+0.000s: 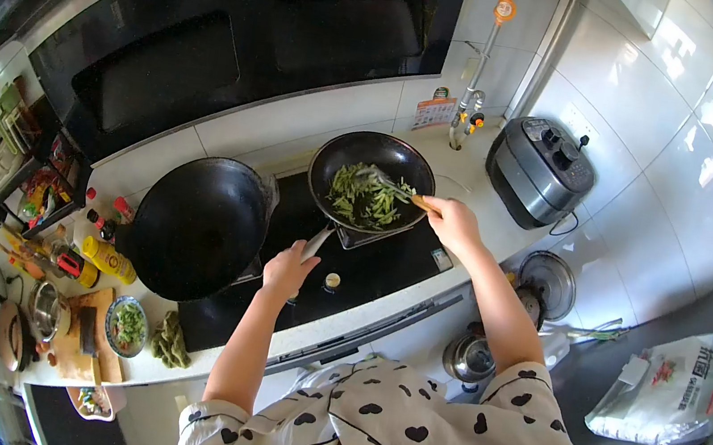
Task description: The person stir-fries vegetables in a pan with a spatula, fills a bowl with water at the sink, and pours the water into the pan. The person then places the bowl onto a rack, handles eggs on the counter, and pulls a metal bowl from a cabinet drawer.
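My left hand is wrapped round the handle of a dark frying pan, which sits on the right side of the black gas stove. Green vegetable strips, mixed with paler bits, lie in the pan. My right hand grips the wooden end of a spatula. Its metal head is down among the vegetables, partly hidden by them. Left of the pan, a large black wok stands over the other burner.
A grey electric cooker stands at the right by the wall. At the left are a yellow bottle, a bowl of chopped food, a cutting board with a cleaver, and a cloth. A steel kettle is below right.
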Tool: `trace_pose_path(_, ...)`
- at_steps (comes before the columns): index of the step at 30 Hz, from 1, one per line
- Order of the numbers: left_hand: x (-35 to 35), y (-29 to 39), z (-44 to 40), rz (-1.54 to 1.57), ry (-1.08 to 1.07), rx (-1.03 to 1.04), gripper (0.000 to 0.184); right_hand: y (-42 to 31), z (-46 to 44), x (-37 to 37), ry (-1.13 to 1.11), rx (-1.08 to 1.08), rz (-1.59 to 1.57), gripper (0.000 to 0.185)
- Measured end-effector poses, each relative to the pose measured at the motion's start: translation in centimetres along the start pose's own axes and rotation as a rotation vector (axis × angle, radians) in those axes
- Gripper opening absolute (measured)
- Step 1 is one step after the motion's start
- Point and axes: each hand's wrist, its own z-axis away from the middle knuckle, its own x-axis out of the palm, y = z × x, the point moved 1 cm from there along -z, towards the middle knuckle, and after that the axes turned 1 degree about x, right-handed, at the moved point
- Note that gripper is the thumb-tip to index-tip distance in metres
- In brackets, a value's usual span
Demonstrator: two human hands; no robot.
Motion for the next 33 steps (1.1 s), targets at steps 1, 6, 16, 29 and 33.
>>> trace_pose_path(1, 0.0, 0.1, 0.0, 0.000, 0.007, 0.000, 0.052, 0.1, -0.5, 0.2, 0.020, 0.021, -0.027, 0.028)
trace_pose_path(6, -0.1, 0.2, -0.1, -0.011, -0.034, -0.014, 0.054, 2.9, -1.3, 3.8, 0.029, 0.026, -0.202, 0.028)
trace_pose_path(16, -0.1, 0.1, 0.1, -0.031, -0.025, 0.008, 0.055, 3.6, -2.8, 4.2, 0.108, 0.043, -0.284, 0.029)
trace_pose_path(29, 0.3, -0.1, -0.1, -0.006, -0.011, -0.016, 0.054, -1.1, 0.6, -8.2, -0.170, -0.089, 0.117, 0.036)
trace_pose_path(33, 0.0, -0.1, -0.1, -0.016, -0.016, -0.004, 0.054, -0.5, 1.0, -10.2, -0.180, -0.067, 0.233, 0.034)
